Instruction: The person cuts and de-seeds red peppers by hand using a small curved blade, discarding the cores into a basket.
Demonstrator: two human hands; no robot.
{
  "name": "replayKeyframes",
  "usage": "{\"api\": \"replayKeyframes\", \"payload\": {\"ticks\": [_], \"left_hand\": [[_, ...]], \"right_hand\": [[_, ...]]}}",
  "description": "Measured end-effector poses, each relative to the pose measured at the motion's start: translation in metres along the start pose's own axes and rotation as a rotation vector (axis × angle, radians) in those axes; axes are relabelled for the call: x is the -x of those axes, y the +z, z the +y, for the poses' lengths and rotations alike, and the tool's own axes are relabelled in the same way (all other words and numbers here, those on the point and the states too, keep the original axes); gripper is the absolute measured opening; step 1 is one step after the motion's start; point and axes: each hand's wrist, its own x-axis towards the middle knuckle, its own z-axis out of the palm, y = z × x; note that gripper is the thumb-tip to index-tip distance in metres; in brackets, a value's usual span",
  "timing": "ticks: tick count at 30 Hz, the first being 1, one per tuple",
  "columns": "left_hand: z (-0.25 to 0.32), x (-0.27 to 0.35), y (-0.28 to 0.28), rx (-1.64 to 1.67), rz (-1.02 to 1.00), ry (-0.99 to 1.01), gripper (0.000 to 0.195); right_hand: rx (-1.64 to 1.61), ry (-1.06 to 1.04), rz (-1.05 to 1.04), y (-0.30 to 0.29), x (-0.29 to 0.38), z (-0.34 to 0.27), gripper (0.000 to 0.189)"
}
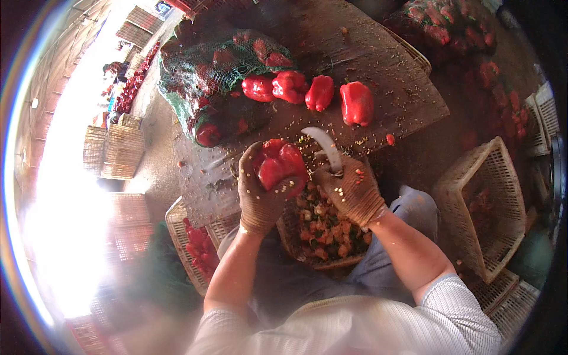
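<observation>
A brown knit work glove covers my left hand (262, 195), which holds a red bell pepper (280, 165) over the near edge of the table. My right hand (348, 188), gloved the same way with pale seeds stuck on it, grips a short curved knife (326, 144), its blade pointing up and left, just right of the pepper. Several whole red bell peppers (357, 103) lie in a row on the seed-strewn wooden table (399, 88). To their left, a green mesh sack (199, 66) holds more peppers. Below my hands, a container (339, 264) between my knees holds pepper cores and scraps (324, 226).
A plastic crate with red pepper pieces (199, 248) stands at my left knee. Another lattice crate (501, 199) is to my right. Full pepper sacks (448, 26) lie beyond the table at upper right. Stacked crates (124, 151) stand at far left.
</observation>
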Motion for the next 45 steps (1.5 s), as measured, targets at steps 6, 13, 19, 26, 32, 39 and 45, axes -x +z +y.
{"api": "replayKeyframes", "payload": {"ticks": [6, 13, 19, 26, 32, 39, 45], "left_hand": [[-0.006, 0.008, 0.011, -0.132, 0.041, 0.066, 0.09], [-0.002, 0.002, 0.016, -0.31, -0.024, 0.228, 0.087], [-0.034, -0.032, 0.007, 0.445, 0.229, -0.213, 0.065], [-0.076, -0.052, -0.037, 0.99, 0.294, -0.37, 0.063], [-0.054, -0.009, -0.042, 1.098, -0.278, -0.61, 0.095], [-0.055, 0.0, -0.017, 0.974, -0.513, -0.631, 0.086], [-0.04, 0.001, -0.015, 0.828, -0.426, -0.513, 0.087]], "right_hand": [[0.091, -0.227, 0.057, 0.04, 0.001, 0.036, 0.025], [0.295, -0.235, 0.063, 0.057, -0.007, 0.062, 0.043], [-0.29, -0.128, -0.073, 0.103, -0.011, 0.107, 0.039], [-1.067, 0.365, -0.346, 0.085, 0.004, 0.106, 0.031], [-0.142, -0.007, -0.18, 0.047, 0.003, 0.021, 0.04], [-0.268, 0.078, -0.187, 0.027, 0.001, 0.007, 0.051], [-0.333, -0.004, -0.246, 0.017, -0.001, 0.007, 0.061]]}}
